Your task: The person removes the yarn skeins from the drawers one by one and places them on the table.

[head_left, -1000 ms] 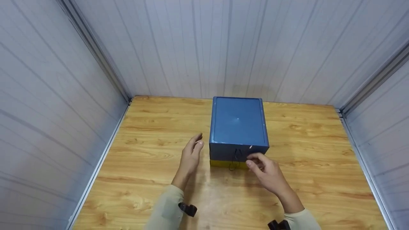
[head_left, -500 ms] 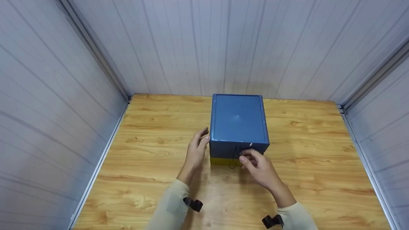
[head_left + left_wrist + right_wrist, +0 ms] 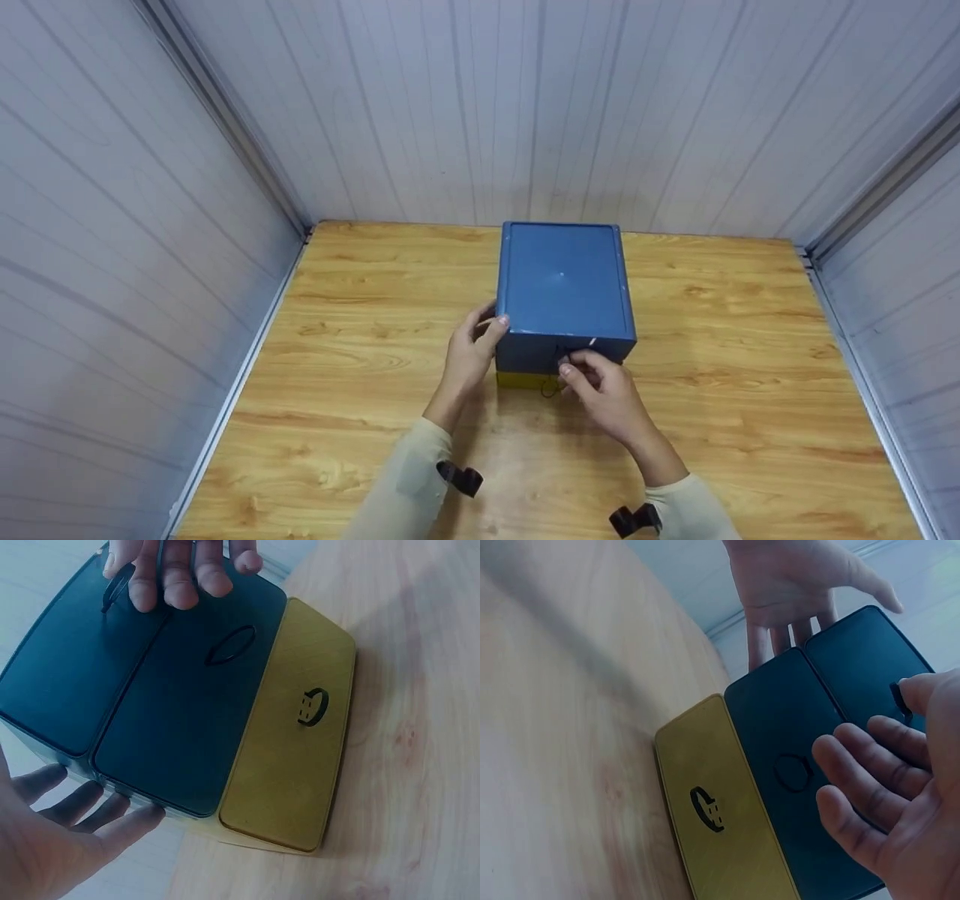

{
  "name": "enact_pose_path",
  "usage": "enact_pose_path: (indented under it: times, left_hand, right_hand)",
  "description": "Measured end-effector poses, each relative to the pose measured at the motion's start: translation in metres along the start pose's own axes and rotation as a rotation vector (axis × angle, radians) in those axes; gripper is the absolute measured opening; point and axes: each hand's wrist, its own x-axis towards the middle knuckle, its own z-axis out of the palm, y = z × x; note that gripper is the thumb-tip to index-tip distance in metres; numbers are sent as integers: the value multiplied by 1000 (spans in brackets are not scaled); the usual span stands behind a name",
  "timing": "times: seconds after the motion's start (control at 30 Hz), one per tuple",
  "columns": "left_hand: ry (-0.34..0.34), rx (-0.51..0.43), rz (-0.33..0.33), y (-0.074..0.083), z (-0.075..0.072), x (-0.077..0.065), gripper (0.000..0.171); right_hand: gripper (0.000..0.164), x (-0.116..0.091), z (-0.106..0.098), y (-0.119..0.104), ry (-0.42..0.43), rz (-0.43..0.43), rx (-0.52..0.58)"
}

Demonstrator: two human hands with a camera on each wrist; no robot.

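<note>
A small drawer cabinet (image 3: 566, 281) with a blue top stands on the wooden surface. Its front has two dark blue drawers, the top drawer (image 3: 64, 675) and the middle drawer (image 3: 184, 716), above a yellow bottom drawer (image 3: 277, 772). Each has a thin black loop pull. My right hand (image 3: 611, 394) pinches the top drawer's loop pull (image 3: 900, 701) between thumb and a finger partly hidden; its other fingers spread before the middle drawer. My left hand (image 3: 469, 356) steadies the cabinet's left side, fingers extended along it, thumb on the top edge. All drawers look closed.
The wooden tabletop (image 3: 360, 315) extends on both sides of the cabinet. Pale panel walls (image 3: 420, 112) enclose it at the back, left and right. A black wrist camera (image 3: 461, 478) sits on the left sleeve, another wrist camera (image 3: 636, 520) on the right.
My left hand has come right, from beside the cabinet onto its left side. My right hand has moved left along the front and taken hold of the top loop pull.
</note>
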Motion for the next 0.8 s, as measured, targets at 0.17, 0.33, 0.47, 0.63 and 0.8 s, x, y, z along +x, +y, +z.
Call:
enact_pose_path:
  times: [0.17,0.33,0.47,0.63,0.8]
  left_hand:
    - [-25,-17,-36,4,-2,1,63]
    - [-38,-23,-34,4,-3,1,64]
    - [-27,-32,-32,2,-2,1,63]
    - [-20,-44,-29,3,0,2,62]
    - [-18,-41,-32,4,-1,2,62]
  right_hand:
    - [24,-1,1,-2,-4,13,31]
    - [26,-4,0,-5,-14,19,39]
    - [27,-6,-1,-7,-24,48,33]
    - [20,-10,-3,-8,-34,56,36]
    - [18,-17,-3,-7,-50,28,28]
